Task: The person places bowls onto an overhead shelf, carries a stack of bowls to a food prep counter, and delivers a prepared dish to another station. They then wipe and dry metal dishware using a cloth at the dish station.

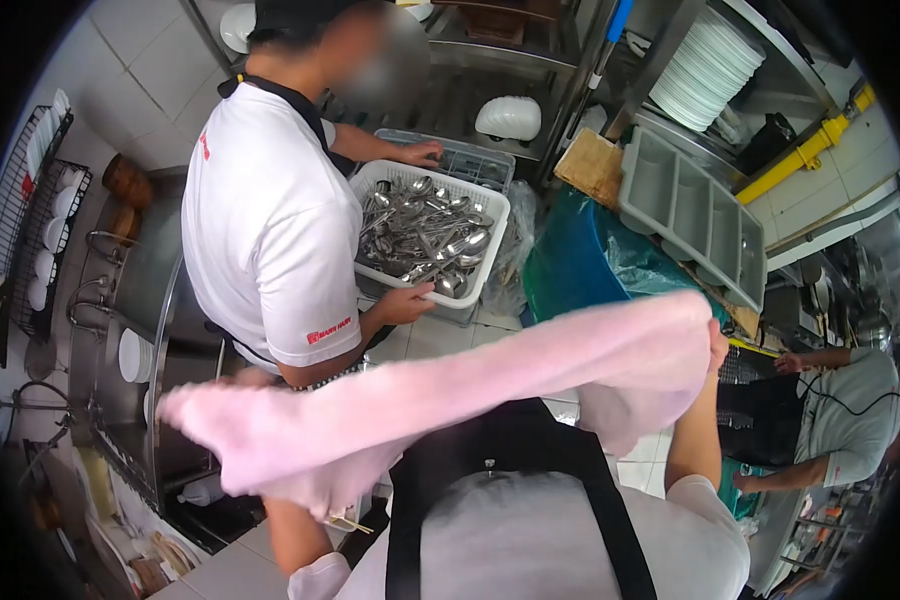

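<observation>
A pale pink cloth (pixel 450 385) is stretched across in front of my chest, slightly blurred by motion. My right hand (pixel 718 347) is closed on its right end, with the fingers partly behind the fabric. At the other end, my left hand (pixel 253 377) shows only as a sliver above the cloth's edge and grips it there; most of that hand is hidden. Just beyond the cloth, a co-worker (pixel 270 220) holds a white basket (pixel 500 225) heaped with metal spoons and other cutlery (pixel 425 232).
A steel sink counter (pixel 165 290) runs along the left. On the right stand a blue bin (pixel 560 245) with a plastic liner and a grey cutlery tray (pixel 695 205). Stacked white plates (pixel 708 68) fill a shelf behind. Another person (pixel 840 420) stands at far right.
</observation>
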Action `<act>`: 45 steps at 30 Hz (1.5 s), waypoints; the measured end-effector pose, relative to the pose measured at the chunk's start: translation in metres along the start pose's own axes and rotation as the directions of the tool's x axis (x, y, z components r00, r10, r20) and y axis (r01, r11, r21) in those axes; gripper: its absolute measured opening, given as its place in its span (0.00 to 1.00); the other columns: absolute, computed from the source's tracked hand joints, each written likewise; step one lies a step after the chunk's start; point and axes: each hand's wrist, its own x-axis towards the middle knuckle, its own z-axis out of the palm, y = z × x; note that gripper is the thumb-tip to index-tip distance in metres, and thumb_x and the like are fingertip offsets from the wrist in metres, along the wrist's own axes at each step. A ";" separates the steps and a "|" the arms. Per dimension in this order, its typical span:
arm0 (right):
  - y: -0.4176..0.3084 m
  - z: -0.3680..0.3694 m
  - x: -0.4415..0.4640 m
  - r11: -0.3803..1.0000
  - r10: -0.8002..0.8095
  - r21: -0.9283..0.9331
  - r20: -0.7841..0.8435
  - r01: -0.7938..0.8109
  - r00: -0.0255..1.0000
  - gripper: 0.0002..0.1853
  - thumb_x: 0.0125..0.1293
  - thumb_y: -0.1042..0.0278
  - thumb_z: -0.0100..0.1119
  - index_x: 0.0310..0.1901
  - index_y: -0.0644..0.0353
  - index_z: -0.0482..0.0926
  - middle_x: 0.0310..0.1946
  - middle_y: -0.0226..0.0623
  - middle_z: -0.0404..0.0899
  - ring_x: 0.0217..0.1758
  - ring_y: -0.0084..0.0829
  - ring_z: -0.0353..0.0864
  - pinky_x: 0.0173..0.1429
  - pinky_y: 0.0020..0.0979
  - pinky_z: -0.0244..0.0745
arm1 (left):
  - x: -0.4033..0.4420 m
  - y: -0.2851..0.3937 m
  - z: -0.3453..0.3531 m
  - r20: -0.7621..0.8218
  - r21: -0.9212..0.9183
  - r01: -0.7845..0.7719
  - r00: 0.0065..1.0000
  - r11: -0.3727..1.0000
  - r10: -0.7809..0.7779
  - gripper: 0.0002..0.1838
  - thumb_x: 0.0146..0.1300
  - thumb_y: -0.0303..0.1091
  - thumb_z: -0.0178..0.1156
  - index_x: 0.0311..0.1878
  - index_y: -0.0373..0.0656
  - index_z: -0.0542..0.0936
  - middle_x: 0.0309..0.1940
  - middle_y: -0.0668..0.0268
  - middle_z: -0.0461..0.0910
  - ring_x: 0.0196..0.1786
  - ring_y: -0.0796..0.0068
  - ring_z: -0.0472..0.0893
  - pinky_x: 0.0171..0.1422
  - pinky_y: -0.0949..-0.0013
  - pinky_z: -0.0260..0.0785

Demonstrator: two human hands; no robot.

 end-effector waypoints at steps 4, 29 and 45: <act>-0.001 0.041 0.026 0.981 0.159 0.144 -0.202 -0.132 0.966 0.24 0.59 0.57 0.67 0.51 0.67 0.76 0.45 0.46 0.82 0.48 0.40 0.82 0.56 0.39 0.76 | -0.050 -0.098 0.094 0.266 0.442 -0.029 0.959 0.897 -0.100 0.21 0.64 0.48 0.58 0.49 0.39 0.79 0.53 0.67 0.76 0.45 0.71 0.80 0.54 0.67 0.73; 0.129 0.102 0.086 0.301 0.720 -0.949 0.160 -0.096 0.675 0.28 0.67 0.59 0.62 0.65 0.62 0.69 0.35 0.30 0.79 0.36 0.21 0.75 0.41 0.27 0.73 | -0.071 0.024 0.009 0.292 0.649 -0.227 0.956 0.726 0.038 0.21 0.59 0.44 0.59 0.50 0.40 0.83 0.54 0.66 0.79 0.46 0.68 0.82 0.55 0.67 0.73; 0.313 -0.024 0.263 0.306 0.084 -0.737 -0.609 -0.602 0.788 0.26 0.57 0.60 0.65 0.54 0.68 0.74 0.45 0.48 0.80 0.43 0.45 0.82 0.40 0.48 0.79 | -0.014 0.074 0.040 0.419 0.701 -0.370 0.905 0.609 0.068 0.20 0.56 0.43 0.60 0.47 0.41 0.84 0.51 0.65 0.80 0.43 0.67 0.82 0.52 0.67 0.73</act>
